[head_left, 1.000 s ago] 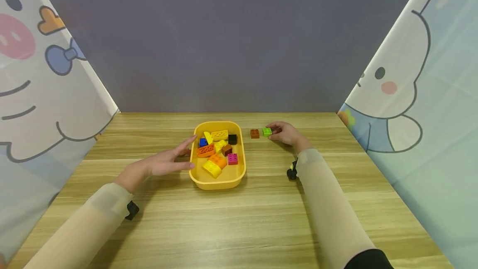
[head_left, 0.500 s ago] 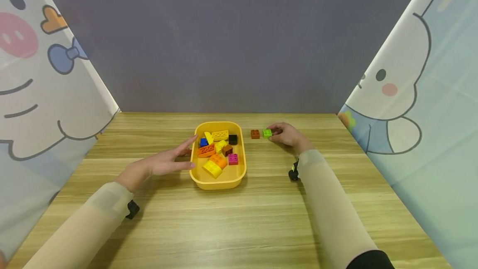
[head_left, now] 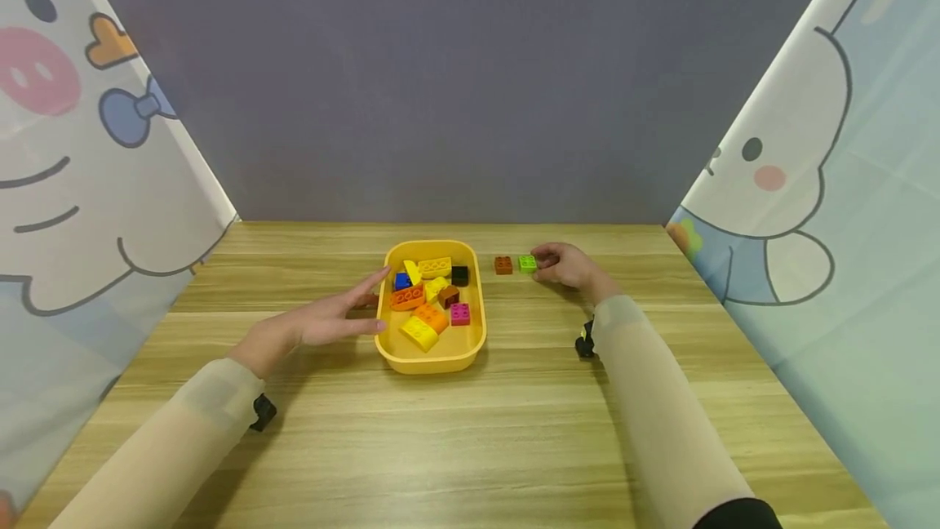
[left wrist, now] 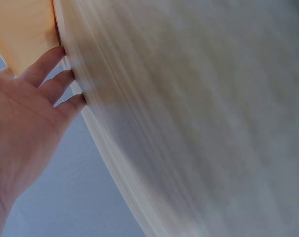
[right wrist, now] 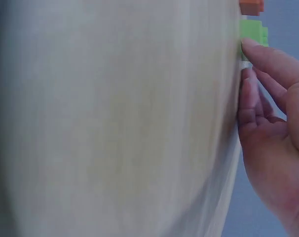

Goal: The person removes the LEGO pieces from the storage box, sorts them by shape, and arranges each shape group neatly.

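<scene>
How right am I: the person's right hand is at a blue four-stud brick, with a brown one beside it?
Only "blue" is wrong: the head view shows the right hand at a lime-green four-stud brick, with the brown four-stud brick beside it.

From above, the head view faced far across the table [head_left: 470,447]; 2 closer wrist views skimmed it, the right sharing the green brick [head_left: 527,264].

One brick [head_left: 527,264] is lime green, the tray [head_left: 430,365] yellow.
</scene>
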The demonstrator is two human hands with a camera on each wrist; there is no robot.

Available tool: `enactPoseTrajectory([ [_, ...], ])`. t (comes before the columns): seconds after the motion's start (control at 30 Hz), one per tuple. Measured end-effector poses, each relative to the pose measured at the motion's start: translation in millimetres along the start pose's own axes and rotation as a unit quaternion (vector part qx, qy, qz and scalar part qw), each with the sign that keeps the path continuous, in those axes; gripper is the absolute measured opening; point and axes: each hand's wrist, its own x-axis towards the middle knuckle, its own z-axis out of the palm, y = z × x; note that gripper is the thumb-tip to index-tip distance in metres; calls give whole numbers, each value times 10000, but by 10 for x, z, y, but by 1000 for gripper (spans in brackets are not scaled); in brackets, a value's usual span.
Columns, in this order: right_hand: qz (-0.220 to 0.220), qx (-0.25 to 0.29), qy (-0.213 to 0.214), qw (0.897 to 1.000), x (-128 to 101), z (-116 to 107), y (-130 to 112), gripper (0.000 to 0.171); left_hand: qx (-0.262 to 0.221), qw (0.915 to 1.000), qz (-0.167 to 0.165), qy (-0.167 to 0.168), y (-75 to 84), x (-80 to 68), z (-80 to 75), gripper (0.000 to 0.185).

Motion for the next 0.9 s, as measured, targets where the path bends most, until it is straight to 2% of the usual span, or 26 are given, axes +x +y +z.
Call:
enactPoseTrajectory([
  [0.2,-275,66,352,9990,-168,-33,-24,55,75,10000,-32,14,-17,15,22,99],
  [0.37,-630,87,599,9962,-344,-2,-210,44,89,9999,-24,40,-30,21,20,99],
  [0.63,-1390,18,387,9895,-501,330,-701,35,64,9999,-31,92,-5,14,9,98],
  [0.9,-2020,-56,-46,9794,-421,730,-1117,27,2,9999,-49,107,-18,26,7,94],
])
